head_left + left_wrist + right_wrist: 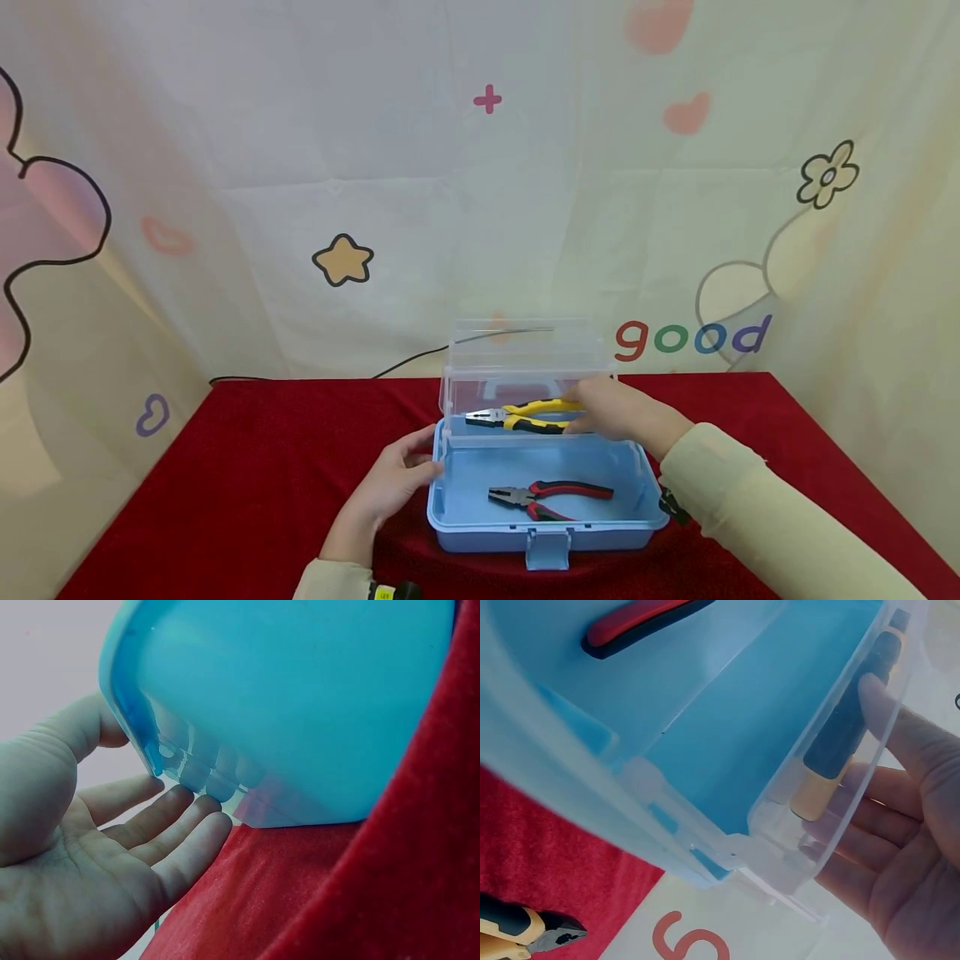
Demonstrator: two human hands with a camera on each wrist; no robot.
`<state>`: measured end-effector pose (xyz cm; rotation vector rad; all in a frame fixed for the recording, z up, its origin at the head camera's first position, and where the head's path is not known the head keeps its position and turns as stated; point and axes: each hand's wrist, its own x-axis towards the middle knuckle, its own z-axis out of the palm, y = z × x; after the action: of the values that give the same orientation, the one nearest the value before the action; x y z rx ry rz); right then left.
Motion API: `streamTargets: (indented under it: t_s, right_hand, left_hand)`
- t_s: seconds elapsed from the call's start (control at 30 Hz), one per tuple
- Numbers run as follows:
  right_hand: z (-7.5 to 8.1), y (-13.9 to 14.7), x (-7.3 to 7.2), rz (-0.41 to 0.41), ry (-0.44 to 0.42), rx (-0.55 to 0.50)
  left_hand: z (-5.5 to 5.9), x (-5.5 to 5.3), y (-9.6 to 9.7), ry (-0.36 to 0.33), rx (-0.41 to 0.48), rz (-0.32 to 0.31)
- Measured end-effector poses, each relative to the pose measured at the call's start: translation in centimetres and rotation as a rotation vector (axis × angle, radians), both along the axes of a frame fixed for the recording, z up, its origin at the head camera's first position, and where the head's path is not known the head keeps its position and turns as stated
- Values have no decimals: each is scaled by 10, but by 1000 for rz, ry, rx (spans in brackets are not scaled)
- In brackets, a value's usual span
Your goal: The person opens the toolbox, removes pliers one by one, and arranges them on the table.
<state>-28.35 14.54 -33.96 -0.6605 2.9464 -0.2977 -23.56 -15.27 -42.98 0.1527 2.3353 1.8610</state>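
A blue toolbox [547, 538] with its clear lid raised sits in front of me. My left hand [396, 479] holds its left side, thumb at the rim; in the left wrist view the fingers reach along the glossy outer wall. Over the clear tray [491, 442] at the back, my right hand [618, 408] grips the handles of yellow-and-black pliers [517, 417], whose metal jaws point left. The right wrist view shows the thumb on a black handle grip. Red-and-black pliers [517, 497] lie on the toolbox floor, jaws to the left.
Red cloth [285, 475] covers the table under the toolbox. In the right wrist view, another pair of yellow-and-black pliers [536, 930] lies on the cloth beside the toolbox. A blue latch [547, 552] hangs at the front, and a printed curtain [405, 208] stands behind.
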Motion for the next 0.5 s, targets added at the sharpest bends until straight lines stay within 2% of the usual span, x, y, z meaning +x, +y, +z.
streamTargets:
  t_s: [0.23, 0.37, 0.5]
  right_hand:
    - [2, -4, -5, -20, -75, 35]
    - [4, -7, -7, -45, -107, 48]
    - [5, -8, -9, -35, -112, 48]
  left_hand:
    - [-3, 0, 0, -2, 13, -23]
    - [-2, 0, 0, -3, -3, -14]
    - [-1, -1, -2, -4, -11, -5]
